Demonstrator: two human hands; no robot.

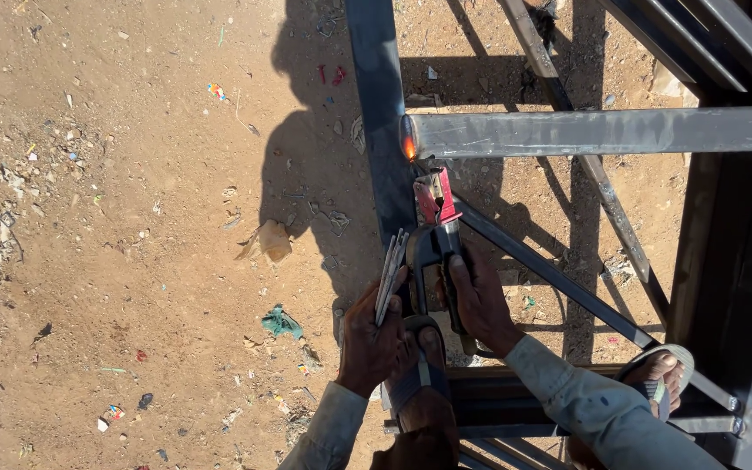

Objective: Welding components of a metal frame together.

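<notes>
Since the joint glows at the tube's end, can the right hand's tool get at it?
Probably yes: the right hand holds the red-tipped electrode holder just below the glowing joint on the horizontal tube, nothing between.

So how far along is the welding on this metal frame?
Done: frame bars already stand assembled, and the horizontal tube sits against the upright bar. In hand: the right hand holds the electrode holder at the glowing joint; the left hand holds spare rods. Left: finishing that seam; other joints can't be judged.

sandy ground [132, 218], scattered litter [281, 322], perhaps paper scraps
</notes>
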